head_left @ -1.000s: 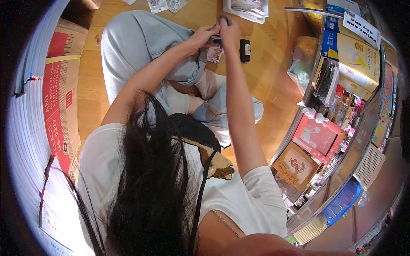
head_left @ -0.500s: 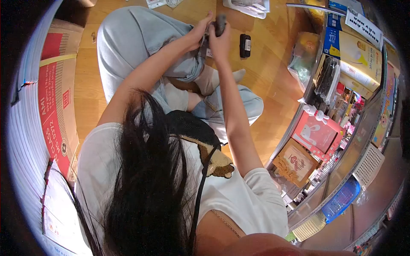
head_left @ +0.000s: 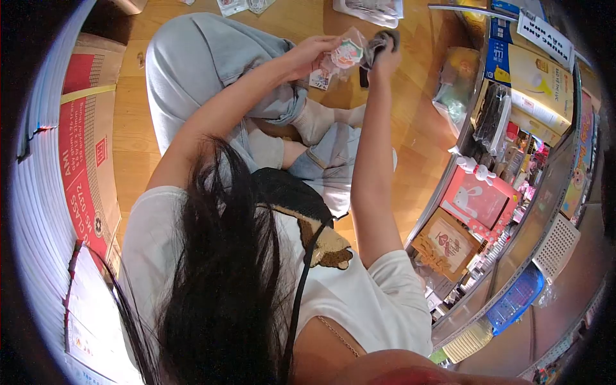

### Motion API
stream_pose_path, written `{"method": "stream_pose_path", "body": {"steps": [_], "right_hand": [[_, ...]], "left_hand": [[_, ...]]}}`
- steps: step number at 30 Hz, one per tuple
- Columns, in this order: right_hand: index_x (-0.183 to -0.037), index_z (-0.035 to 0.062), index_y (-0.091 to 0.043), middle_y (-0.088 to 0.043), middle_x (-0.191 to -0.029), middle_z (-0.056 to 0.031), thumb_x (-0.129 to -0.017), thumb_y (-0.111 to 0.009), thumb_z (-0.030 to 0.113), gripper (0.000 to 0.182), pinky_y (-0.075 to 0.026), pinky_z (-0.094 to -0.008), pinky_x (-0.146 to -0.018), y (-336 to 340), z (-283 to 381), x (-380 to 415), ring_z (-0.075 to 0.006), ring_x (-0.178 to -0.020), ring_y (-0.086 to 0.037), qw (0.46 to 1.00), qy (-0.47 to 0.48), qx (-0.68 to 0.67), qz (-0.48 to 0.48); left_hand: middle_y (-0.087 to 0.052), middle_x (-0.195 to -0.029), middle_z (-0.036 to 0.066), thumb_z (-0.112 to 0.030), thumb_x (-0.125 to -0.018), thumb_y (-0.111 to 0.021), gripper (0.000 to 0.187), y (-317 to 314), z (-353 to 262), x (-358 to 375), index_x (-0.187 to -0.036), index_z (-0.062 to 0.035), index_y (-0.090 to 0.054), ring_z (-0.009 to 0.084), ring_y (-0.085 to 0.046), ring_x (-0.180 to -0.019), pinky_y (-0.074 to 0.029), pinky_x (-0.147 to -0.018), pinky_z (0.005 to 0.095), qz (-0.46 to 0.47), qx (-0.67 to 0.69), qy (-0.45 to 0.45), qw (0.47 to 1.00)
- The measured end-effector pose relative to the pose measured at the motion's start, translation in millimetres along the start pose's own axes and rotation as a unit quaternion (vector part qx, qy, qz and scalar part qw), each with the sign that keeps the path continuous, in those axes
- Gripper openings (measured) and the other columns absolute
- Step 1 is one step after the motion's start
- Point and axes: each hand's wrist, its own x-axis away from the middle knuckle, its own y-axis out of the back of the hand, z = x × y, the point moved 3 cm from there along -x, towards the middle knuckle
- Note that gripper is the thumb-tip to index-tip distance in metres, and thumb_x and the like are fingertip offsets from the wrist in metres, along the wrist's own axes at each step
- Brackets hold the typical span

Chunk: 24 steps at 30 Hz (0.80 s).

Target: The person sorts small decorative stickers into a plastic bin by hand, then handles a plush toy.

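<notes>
My left hand (head_left: pixel 313 56) pinches a clear plastic packet (head_left: pixel 347 52) by its left side; a colourful printed sticker shows inside. Just right of it, my right hand (head_left: pixel 384 63) is closed around a dark grey hand tool (head_left: pixel 380 43) with a rounded end. That tool is blurred and partly covered by the fingers, so I cannot tell its kind. Its near end comes right up to the packet's edge. Below my left hand lies a small printed card (head_left: pixel 319 79). A black object (head_left: pixel 364 78) on the floor is mostly hidden behind my right hand.
A white tray (head_left: pixel 393 17) of packets stands on the wooden floor (head_left: pixel 420 83) ahead. More clear packets (head_left: pixel 232 6) lie at the top. On the right are shelves with a pink bunny box (head_left: pixel 478 199) and a blue basket (head_left: pixel 516 300). A red-and-brown carton (head_left: pixel 86 154) stands left.
My hands have moved apart, the right one shifting right with the dark tool. The sticker packet now shows in my left hand. My right hand now covers most of the black object.
</notes>
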Motion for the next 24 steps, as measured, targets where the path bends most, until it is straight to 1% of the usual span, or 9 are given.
{"method": "stream_pose_path", "body": {"steps": [1,4,7,11,14,17,20,23,24], "right_hand": [[-0.109,0.0021,-0.059,-0.063,-0.1,-0.0162,-0.087,-0.052,0.027,0.034,-0.046,-0.0367,-0.077,9,4,6,-0.0271,-0.086,-0.061,1.0,-0.012,-0.001,-0.012],[-0.103,0.0017,-0.056,-0.06,-0.094,-0.0075,-0.091,-0.049,0.024,0.026,-0.049,-0.0338,-0.075,6,24,68,-0.0168,-0.082,-0.059,0.944,-0.096,-0.312,0.052],[-0.122,0.0029,-0.047,-0.055,-0.109,-0.0092,-0.091,-0.05,0.028,0.04,-0.043,-0.0334,-0.084,-18,37,115,-0.0234,-0.095,-0.056,0.967,0.017,-0.242,0.079],[-0.124,-0.0013,-0.044,-0.053,-0.114,-0.0125,-0.094,-0.048,0.024,0.039,-0.036,-0.032,-0.095,-47,85,165,-0.0221,-0.106,-0.05,0.978,0.021,-0.201,0.057],[-0.124,-0.0031,-0.042,-0.052,-0.119,-0.0154,-0.091,-0.051,0.016,0.039,-0.036,-0.0351,-0.096,-51,77,149,-0.0282,-0.113,-0.048,0.988,0.129,-0.082,0.013],[-0.122,-0.0027,-0.044,-0.051,-0.123,-0.0193,-0.082,-0.057,0.007,0.043,-0.034,-0.0382,-0.098,-47,104,136,-0.0343,-0.12,-0.043,0.951,0.277,0.136,0.019],[-0.118,0.0013,-0.051,-0.049,-0.125,-0.0198,-0.073,-0.058,0.0,0.045,-0.034,-0.0406,-0.099,-55,96,109,-0.0368,-0.122,-0.04,0.916,0.343,0.2,0.052],[-0.112,0.005,-0.056,-0.051,-0.124,-0.0186,-0.07,-0.055,-0.004,0.043,-0.035,-0.0405,-0.1,-53,101,95,-0.0347,-0.122,-0.041,0.982,0.116,0.097,0.114],[-0.111,0.0056,-0.057,-0.051,-0.124,-0.018,-0.069,-0.053,-0.006,0.044,-0.035,-0.0404,-0.099,-54,98,101,-0.0346,-0.121,-0.042,0.974,0.152,0.104,0.129]], "left_hand": [[-0.062,-0.101,0.003,-0.029,-0.094,-0.047,0.03,-6,-7,5,-0.116,-0.0081,-0.054,0.009,-0.061,-0.084,-0.05,-0.071,0.0271,-0.042,0.011,-0.015,0.999],[-0.059,-0.107,0.003,-0.021,-0.094,-0.047,0.03,14,1,-9,-0.118,-0.0053,-0.051,0.0103,-0.058,-0.095,-0.047,-0.082,0.0259,-0.076,-0.05,-0.021,0.996],[-0.059,-0.109,0.003,-0.015,-0.093,-0.047,0.027,0,-1,-1,-0.117,-0.0042,-0.052,0.0101,-0.056,-0.095,-0.045,-0.084,0.0246,-0.147,-0.127,-0.058,0.979],[-0.062,-0.103,0.003,-0.021,-0.092,-0.047,0.025,14,10,-10,-0.108,-0.0056,-0.059,0.0122,-0.058,-0.091,-0.046,-0.082,0.0267,-0.076,-0.106,-0.185,0.974],[-0.062,-0.105,0.004,-0.036,-0.095,-0.041,0.036,-15,-5,18,-0.11,-0.0073,-0.058,0.0135,-0.059,-0.092,-0.047,-0.083,0.0299,-0.104,0.165,-0.004,0.981],[-0.062,-0.104,0.003,-0.048,-0.095,-0.033,0.047,-28,-4,25,-0.109,-0.0103,-0.057,0.0138,-0.06,-0.092,-0.048,-0.082,0.0315,-0.081,0.124,0.048,0.988],[-0.063,-0.102,0.003,-0.052,-0.093,-0.035,0.048,-16,7,13,-0.107,-0.0124,-0.057,0.0135,-0.06,-0.091,-0.048,-0.081,0.0315,-0.086,0.144,0.004,0.986],[-0.063,-0.102,0.004,-0.056,-0.091,-0.035,0.05,-9,13,11,-0.106,-0.0129,-0.057,0.0137,-0.061,-0.09,-0.048,-0.081,0.0324,-0.092,0.068,0.002,0.993],[-0.062,-0.102,0.004,-0.057,-0.09,-0.034,0.053,-7,12,11,-0.106,-0.0124,-0.057,0.0144,-0.061,-0.09,-0.048,-0.081,0.0326,-0.091,0.092,0.002,0.992]]}}
